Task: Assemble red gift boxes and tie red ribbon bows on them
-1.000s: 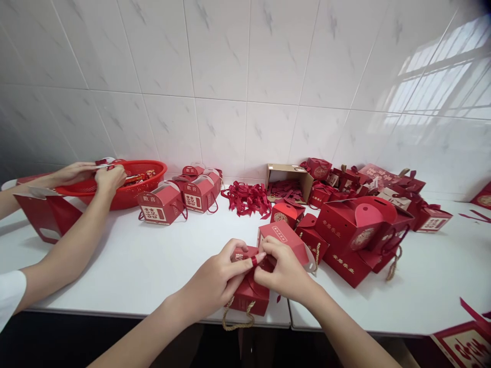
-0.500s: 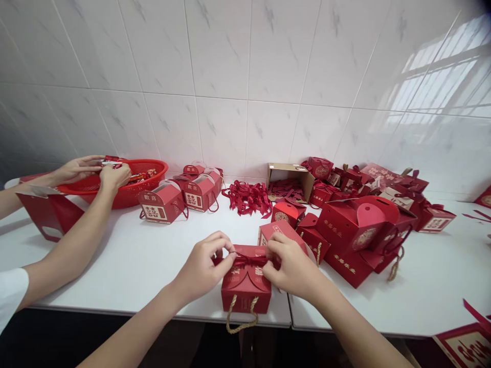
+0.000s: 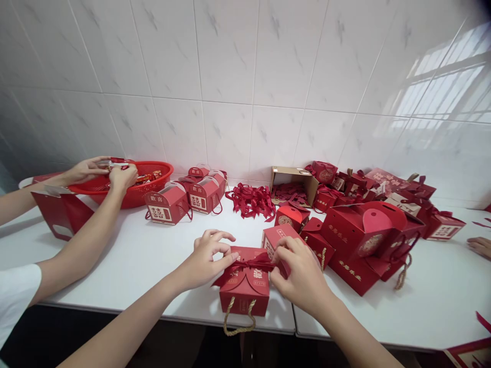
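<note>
A small red gift box [image 3: 244, 296] with a rope handle stands at the table's front edge, a dark red ribbon [image 3: 251, 262] tied across its top. At the left end of the ribbon is my left hand [image 3: 209, 259], thumb and fingers apart, the thumb tip touching the ribbon beside the box. My right hand [image 3: 297, 273] pinches the ribbon's right side between thumb and fingers. Directly behind the box, partly covered by my right hand, lies another red box [image 3: 273, 236].
Another person's hands [image 3: 123, 176] hold small packets over a red basket [image 3: 153, 191] at left. Behind are red boxes [image 3: 169, 204], loose ribbons [image 3: 251, 200] and a cardboard box [image 3: 293, 186]. Larger boxes [image 3: 353, 245] stand right; a hand [image 3: 481, 246] rests at the far right.
My left fingers have opened from their pinch on the ribbon. The ribbon's knot looks fuller, with a tail hanging at the left. A person's hand has appeared at the far right.
</note>
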The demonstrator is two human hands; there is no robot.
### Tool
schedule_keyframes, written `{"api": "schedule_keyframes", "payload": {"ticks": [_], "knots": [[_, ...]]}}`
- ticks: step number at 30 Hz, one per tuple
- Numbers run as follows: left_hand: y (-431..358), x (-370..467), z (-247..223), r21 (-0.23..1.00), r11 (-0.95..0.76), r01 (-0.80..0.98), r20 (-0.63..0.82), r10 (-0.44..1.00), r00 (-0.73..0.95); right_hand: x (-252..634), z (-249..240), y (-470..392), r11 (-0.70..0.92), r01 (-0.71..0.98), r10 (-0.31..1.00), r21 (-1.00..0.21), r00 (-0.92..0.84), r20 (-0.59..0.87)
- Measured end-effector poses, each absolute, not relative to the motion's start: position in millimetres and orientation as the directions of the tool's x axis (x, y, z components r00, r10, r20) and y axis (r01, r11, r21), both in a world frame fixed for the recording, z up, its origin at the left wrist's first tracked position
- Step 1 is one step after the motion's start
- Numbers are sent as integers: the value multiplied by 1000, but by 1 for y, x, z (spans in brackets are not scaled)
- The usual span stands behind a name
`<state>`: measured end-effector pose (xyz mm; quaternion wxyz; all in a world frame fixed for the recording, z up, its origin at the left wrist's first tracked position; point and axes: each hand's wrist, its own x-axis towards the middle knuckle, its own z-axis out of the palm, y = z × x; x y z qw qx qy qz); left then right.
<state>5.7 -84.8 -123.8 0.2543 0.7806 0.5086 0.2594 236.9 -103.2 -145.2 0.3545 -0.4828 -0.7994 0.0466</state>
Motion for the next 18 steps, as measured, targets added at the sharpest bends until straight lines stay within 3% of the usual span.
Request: {"api": "schedule_keyframes", "payload": {"ticks": [5,7,12,18], "knots": [[-88,6,-122,865,-289,411,104,904,415,235,-149,-106,537,741,798,-402,-293,527],[-88,6,-122,864,-309,397,140,905,401,235,-150,-105,531,755,796,-385,-289,532],[-89,0,-129,674,-431,600,229,894,384,236,-152,-108,545,741,795,-391,-310,521],[-94,-5,-138,453,-427,783,298,900,319,236,-154,-112,563,722,786,-402,-317,531]]}}
